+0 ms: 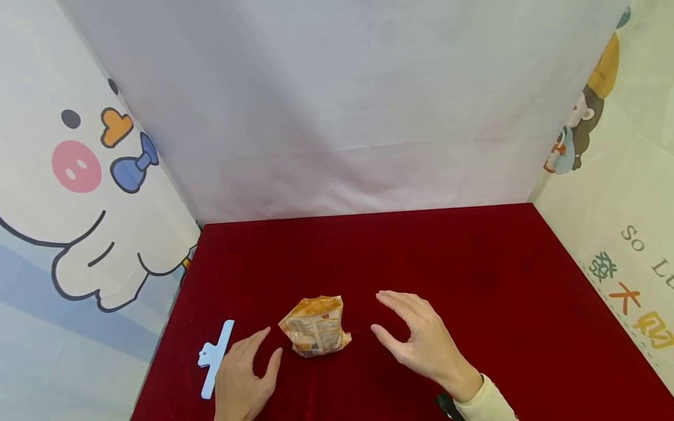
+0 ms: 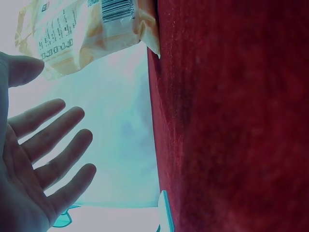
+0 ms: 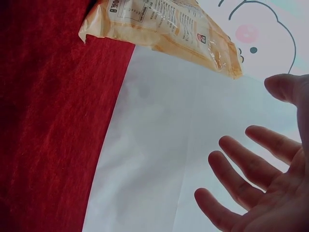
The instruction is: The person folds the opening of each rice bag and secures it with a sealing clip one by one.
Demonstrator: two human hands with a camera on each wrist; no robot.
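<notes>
An orange and white plastic food bag [image 1: 317, 327], printed with small text and a barcode, stands on the red cloth between my two hands. My left hand [image 1: 243, 374] is just left of it, thumb and fingers spread and apart from the bag. On the other side my right hand [image 1: 421, 339] hovers with its fingers extended, also not touching the bag. Both wrist views show the bag [image 2: 87, 34] beyond loosely straight fingers, and neither palm holds anything. A pale blue clip [image 1: 215, 358] with a long straight bar lies left of my left hand.
Dark red cloth [image 1: 379, 251] covers the table. A white curtain [image 1: 342, 117] hangs along the back edge. Printed cartoon sheets stand at the left [image 1: 89, 234] and right [image 1: 621, 234] sides. A small dark object [image 1: 449, 406] shows near the right sleeve.
</notes>
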